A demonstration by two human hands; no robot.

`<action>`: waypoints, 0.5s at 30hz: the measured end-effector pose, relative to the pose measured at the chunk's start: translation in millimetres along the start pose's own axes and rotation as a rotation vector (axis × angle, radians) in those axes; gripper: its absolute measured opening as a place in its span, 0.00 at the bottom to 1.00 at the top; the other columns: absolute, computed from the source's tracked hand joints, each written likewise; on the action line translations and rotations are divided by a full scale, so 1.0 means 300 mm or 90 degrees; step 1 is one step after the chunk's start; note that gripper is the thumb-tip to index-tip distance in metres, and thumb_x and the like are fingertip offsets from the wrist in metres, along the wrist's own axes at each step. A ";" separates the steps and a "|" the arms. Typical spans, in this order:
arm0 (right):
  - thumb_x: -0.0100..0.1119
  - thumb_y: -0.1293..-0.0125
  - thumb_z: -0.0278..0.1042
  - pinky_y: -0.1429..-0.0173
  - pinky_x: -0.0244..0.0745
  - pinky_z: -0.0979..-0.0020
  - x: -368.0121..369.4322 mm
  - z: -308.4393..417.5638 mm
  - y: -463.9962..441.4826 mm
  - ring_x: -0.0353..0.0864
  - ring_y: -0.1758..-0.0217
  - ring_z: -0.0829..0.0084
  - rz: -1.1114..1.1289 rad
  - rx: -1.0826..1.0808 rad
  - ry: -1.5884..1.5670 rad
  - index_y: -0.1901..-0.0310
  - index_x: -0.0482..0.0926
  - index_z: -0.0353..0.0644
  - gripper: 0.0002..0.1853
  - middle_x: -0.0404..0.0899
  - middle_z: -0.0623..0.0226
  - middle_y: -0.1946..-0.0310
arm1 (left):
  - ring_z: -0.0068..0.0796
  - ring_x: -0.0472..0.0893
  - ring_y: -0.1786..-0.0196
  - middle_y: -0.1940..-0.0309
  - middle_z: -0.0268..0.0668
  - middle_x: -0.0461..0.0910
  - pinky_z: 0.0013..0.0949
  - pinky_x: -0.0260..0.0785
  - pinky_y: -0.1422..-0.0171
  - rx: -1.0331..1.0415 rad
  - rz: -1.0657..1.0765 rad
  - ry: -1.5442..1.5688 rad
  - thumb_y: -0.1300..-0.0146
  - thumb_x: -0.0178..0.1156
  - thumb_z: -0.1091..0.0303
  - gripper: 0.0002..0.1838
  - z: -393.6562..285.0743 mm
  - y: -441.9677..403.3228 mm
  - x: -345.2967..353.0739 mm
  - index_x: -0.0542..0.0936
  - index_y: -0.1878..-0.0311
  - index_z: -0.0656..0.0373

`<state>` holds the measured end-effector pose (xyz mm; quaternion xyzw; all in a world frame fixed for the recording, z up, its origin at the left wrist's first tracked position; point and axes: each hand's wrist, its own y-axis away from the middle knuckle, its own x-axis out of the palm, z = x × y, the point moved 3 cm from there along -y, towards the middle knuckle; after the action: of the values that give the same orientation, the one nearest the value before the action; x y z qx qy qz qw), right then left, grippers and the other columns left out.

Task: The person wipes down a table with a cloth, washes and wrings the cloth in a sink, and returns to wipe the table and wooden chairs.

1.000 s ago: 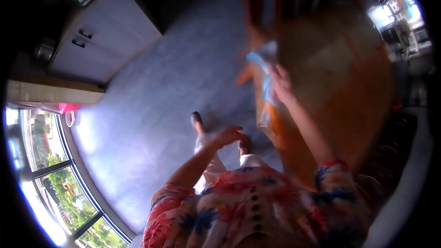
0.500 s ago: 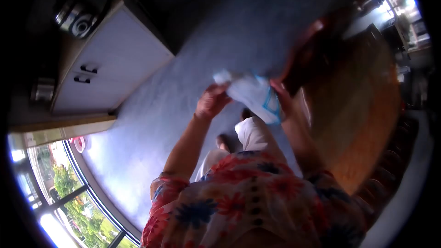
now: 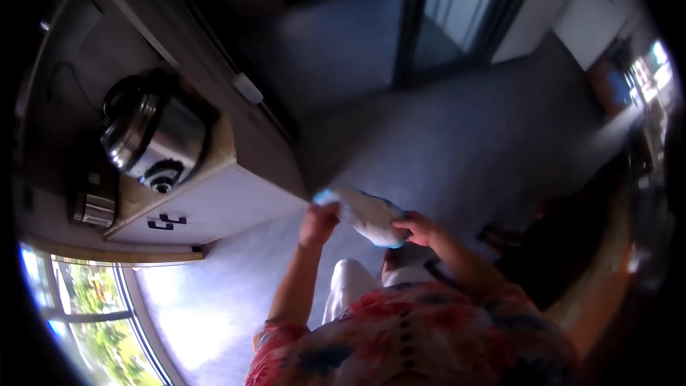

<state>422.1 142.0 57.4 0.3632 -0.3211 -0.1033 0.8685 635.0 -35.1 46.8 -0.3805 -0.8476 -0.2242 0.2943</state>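
Note:
A white cloth-like item (image 3: 368, 216) with light-blue edging is stretched between my two hands, above the grey floor. My left hand (image 3: 321, 223) is closed on its left end, beside the cabinet's corner. Its right edge is pinched by my right hand (image 3: 417, 229), thumb and fingers together. Blur hides the item's exact form, and I cannot make out what it is.
On the left, a white cabinet (image 3: 214, 207) with dark handles bears a silver cooker (image 3: 161, 136) and a smaller metal appliance (image 3: 95, 207). A dark-framed glass door (image 3: 457, 14) stands ahead. A wooden table edge (image 3: 600, 293) is at the right, windows (image 3: 93, 300) at lower left.
The view has swung toward the cabinet and doorway, and the table has slid right. My left hand, apart from the item at first, now holds it together with my right hand.

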 end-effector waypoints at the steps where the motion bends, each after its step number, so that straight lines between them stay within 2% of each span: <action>1: 0.64 0.42 0.31 0.48 0.74 0.66 -0.011 0.087 -0.094 0.76 0.51 0.70 -0.003 -0.041 -0.033 0.46 0.73 0.36 0.22 0.77 0.64 0.54 | 0.38 0.80 0.55 0.58 0.42 0.80 0.40 0.74 0.48 0.004 -0.041 -0.125 0.43 0.53 0.79 0.13 -0.044 -0.054 -0.049 0.77 0.54 0.66; 3: 0.63 0.42 0.31 0.49 0.74 0.67 0.017 0.315 -0.240 0.77 0.54 0.72 0.030 -0.071 -0.026 0.48 0.75 0.36 0.20 0.78 0.65 0.57 | 0.38 0.81 0.60 0.60 0.43 0.80 0.39 0.76 0.54 -0.056 -0.155 -0.099 0.43 0.53 0.79 0.12 -0.171 -0.174 -0.055 0.77 0.55 0.66; 4: 0.63 0.42 0.30 0.50 0.75 0.68 0.030 0.418 -0.310 0.77 0.55 0.72 0.045 -0.085 -0.025 0.49 0.75 0.37 0.19 0.78 0.66 0.58 | 0.39 0.81 0.63 0.61 0.44 0.80 0.39 0.77 0.58 -0.120 -0.220 0.059 0.44 0.53 0.79 0.11 -0.218 -0.218 -0.045 0.77 0.56 0.66; 5: 0.62 0.41 0.30 0.56 0.75 0.71 0.079 0.544 -0.341 0.77 0.60 0.76 0.025 -0.099 0.044 0.50 0.76 0.36 0.17 0.78 0.69 0.62 | 0.41 0.81 0.68 0.65 0.45 0.80 0.39 0.77 0.66 -0.115 -0.262 0.076 0.43 0.54 0.78 0.11 -0.237 -0.286 -0.075 0.76 0.56 0.67; 8: 0.63 0.42 0.31 0.59 0.72 0.73 0.107 0.769 -0.583 0.75 0.63 0.78 0.028 -0.099 0.089 0.52 0.76 0.36 0.17 0.77 0.71 0.64 | 0.43 0.81 0.68 0.66 0.46 0.79 0.40 0.78 0.67 -0.123 -0.228 0.155 0.42 0.54 0.77 0.11 -0.251 -0.516 -0.242 0.75 0.55 0.67; 9: 0.63 0.42 0.32 0.60 0.71 0.73 0.131 0.852 -0.638 0.75 0.63 0.78 0.012 -0.120 0.112 0.52 0.76 0.36 0.17 0.77 0.71 0.65 | 0.43 0.82 0.67 0.66 0.47 0.79 0.41 0.78 0.68 -0.162 -0.235 0.170 0.40 0.56 0.72 0.12 -0.278 -0.616 -0.269 0.74 0.54 0.65; 10: 0.63 0.42 0.32 0.60 0.70 0.74 0.133 0.956 -0.661 0.74 0.64 0.78 -0.018 -0.147 0.140 0.52 0.77 0.36 0.17 0.76 0.72 0.65 | 0.42 0.82 0.64 0.64 0.46 0.79 0.40 0.78 0.68 -0.261 -0.346 -0.094 0.38 0.58 0.65 0.15 -0.254 -0.754 -0.281 0.73 0.51 0.62; 12: 0.62 0.43 0.31 0.60 0.70 0.74 0.135 1.115 -0.704 0.74 0.64 0.78 -0.030 -0.166 0.183 0.53 0.77 0.36 0.16 0.76 0.72 0.65 | 0.40 0.82 0.62 0.62 0.44 0.79 0.38 0.78 0.66 -0.300 -0.318 -0.232 0.38 0.60 0.56 0.22 -0.295 -0.972 -0.305 0.71 0.46 0.60; 14: 0.62 0.43 0.31 0.59 0.70 0.74 0.153 1.266 -0.785 0.73 0.64 0.78 -0.002 -0.192 0.189 0.53 0.76 0.36 0.16 0.76 0.72 0.65 | 0.38 0.82 0.61 0.60 0.42 0.79 0.36 0.78 0.65 -0.336 -0.243 -0.159 0.38 0.60 0.54 0.24 -0.424 -1.171 -0.204 0.72 0.45 0.60; 15: 0.61 0.43 0.31 0.59 0.70 0.74 0.188 1.353 -0.784 0.73 0.62 0.78 -0.036 -0.181 0.214 0.53 0.76 0.37 0.16 0.76 0.70 0.63 | 0.37 0.82 0.61 0.60 0.41 0.79 0.36 0.78 0.64 -0.357 -0.206 -0.124 0.38 0.60 0.53 0.25 -0.505 -1.266 -0.120 0.72 0.45 0.60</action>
<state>221.5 -278.5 135.6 0.2581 -0.1440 -0.1098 0.9490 409.1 -376.8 73.4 -0.3265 -0.8266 -0.4549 0.0564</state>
